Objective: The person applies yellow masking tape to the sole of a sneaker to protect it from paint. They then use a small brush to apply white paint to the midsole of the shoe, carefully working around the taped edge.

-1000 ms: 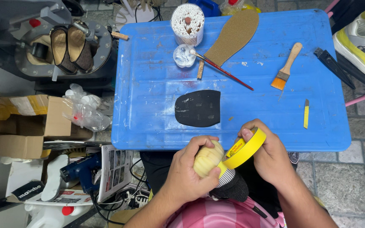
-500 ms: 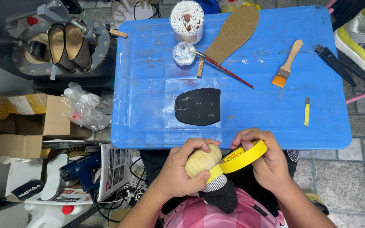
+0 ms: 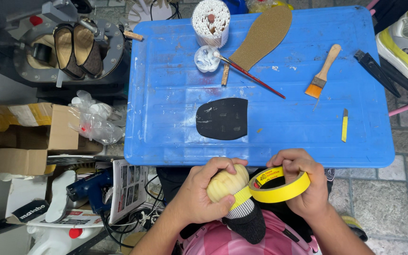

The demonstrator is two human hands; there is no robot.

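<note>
My left hand [image 3: 199, 196] grips the pale rounded toe of a shoe [image 3: 226, 183], whose black part [image 3: 249, 222] rests on my lap. A roll of yellow tape [image 3: 279, 185] is held in my right hand [image 3: 305, 182], right beside the toe. A strip of tape runs from the roll onto the shoe under the toe. Both hands sit just below the front edge of the blue table top [image 3: 166, 94]. A black rubber half-sole piece [image 3: 223, 119] lies on the blue top, above my hands.
On the blue top lie a tan insole [image 3: 263, 37], a red-handled thin brush [image 3: 253, 75], a wooden flat brush [image 3: 323, 72], a small white dish [image 3: 207, 58], a cup of sticks [image 3: 210, 16] and a yellow cutter [image 3: 344, 125]. A cardboard box [image 3: 24, 137] and a blue tool [image 3: 88, 186] sit left.
My right hand has drawn the tape roll lower and more to the right, flatter, pulling tape along the toe. My left hand has turned the shoe a little.
</note>
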